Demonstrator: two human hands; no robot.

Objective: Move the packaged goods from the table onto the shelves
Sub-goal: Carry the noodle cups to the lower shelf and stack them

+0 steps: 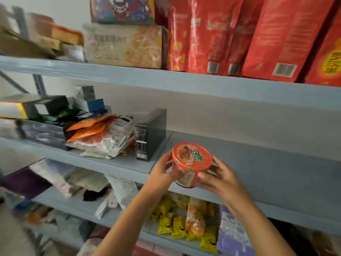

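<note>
Blue-grey shelves (129,76) full of snacks (276,43) fill the view. At the front edge of the middle shelf (267,163), both hands hold an orange noodle cup (191,161). The left hand (162,175) curls round it at 9 o'clock, the right hand (220,181) at 3 o'clock. The cup stands tall, lid up, leaning a little. Bare shelf waits at 1 o'clock.
</note>
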